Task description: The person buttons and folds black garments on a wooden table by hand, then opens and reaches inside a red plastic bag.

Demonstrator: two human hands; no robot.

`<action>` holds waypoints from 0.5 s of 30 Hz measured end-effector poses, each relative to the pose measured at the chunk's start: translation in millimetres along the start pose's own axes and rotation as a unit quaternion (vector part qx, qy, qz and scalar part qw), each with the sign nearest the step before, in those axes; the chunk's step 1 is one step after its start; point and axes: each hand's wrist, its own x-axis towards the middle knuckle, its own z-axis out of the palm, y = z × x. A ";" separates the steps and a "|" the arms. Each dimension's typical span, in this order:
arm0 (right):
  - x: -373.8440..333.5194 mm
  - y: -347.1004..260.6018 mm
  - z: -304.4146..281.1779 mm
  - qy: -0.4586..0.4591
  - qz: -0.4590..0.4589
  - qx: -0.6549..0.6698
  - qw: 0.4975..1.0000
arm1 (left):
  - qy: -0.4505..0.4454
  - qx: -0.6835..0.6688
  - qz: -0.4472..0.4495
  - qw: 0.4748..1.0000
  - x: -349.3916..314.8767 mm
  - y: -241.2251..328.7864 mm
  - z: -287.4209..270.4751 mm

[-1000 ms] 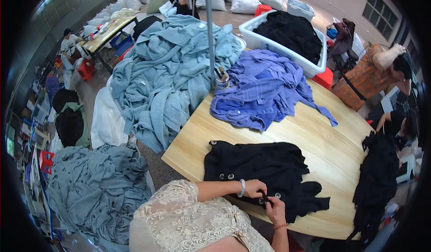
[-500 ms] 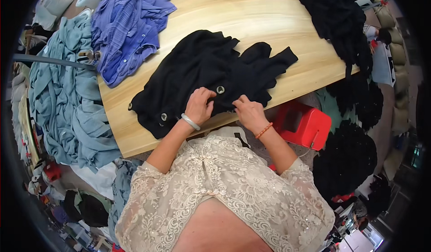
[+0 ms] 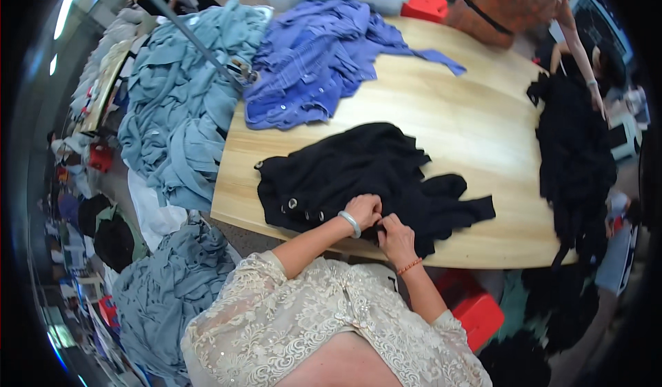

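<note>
Hands closer together now than half a second ago, when they sat spread to either side of a button; view has swung too, bringing more of the far end of the room in. Taking 12 o'clock as straight ahead of the wearer: black garment (image 3: 358,163) lies rumpled at the near edge of the wooden table (image 3: 483,125), round buttons (image 3: 293,203) showing toward its 8 o'clock. Left hand (image 3: 363,210) is curled on the cloth, right hand (image 3: 398,241) bunched just beside it at about 4 o'clock; fingertips almost meet, and whether either one pinches cloth or a button I can't tell, hidden by knuckles. Around the garment: purple garments (image 3: 303,70) at 11, teal heap (image 3: 172,111) at 10, partly crossed by a metal pole (image 3: 181,27), with blurred small stuff at its foot; grey-blue heap (image 3: 172,283) at 8, partly behind the lace top (image 3: 289,318). Black heap (image 3: 576,159) at 3, too dark to separate pieces. Pale tub (image 3: 338,1) at 12, cut off by the top edge. Person in orange (image 3: 476,28) at 1, also cropped; one hand near the black heap, contact unclear. Red plastic item (image 3: 477,318) at 5, partly hidden by tabletop and forearm.
</note>
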 end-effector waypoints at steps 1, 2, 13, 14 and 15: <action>2.8 -1.0 -4.1 -0.006 -0.010 0.014 1.000 | -0.033 -0.062 -0.030 0.997 1.5 -1.4 -2.5; 4.9 1.4 -4.5 -0.008 -0.017 0.019 1.000 | -0.027 -0.131 -0.045 0.990 0.3 -4.9 -2.5; 11.6 8.1 -16.3 -0.027 -0.073 0.047 0.996 | -0.021 -0.335 -0.180 0.925 -18.3 0.9 -14.3; 10.6 9.6 -20.5 -0.047 -0.073 0.033 0.996 | -0.024 -0.351 -0.136 0.926 -20.5 3.9 -17.0; 10.8 12.3 -23.3 -0.029 -0.052 0.028 0.998 | -0.036 -0.365 -0.090 0.926 -20.6 6.0 -18.5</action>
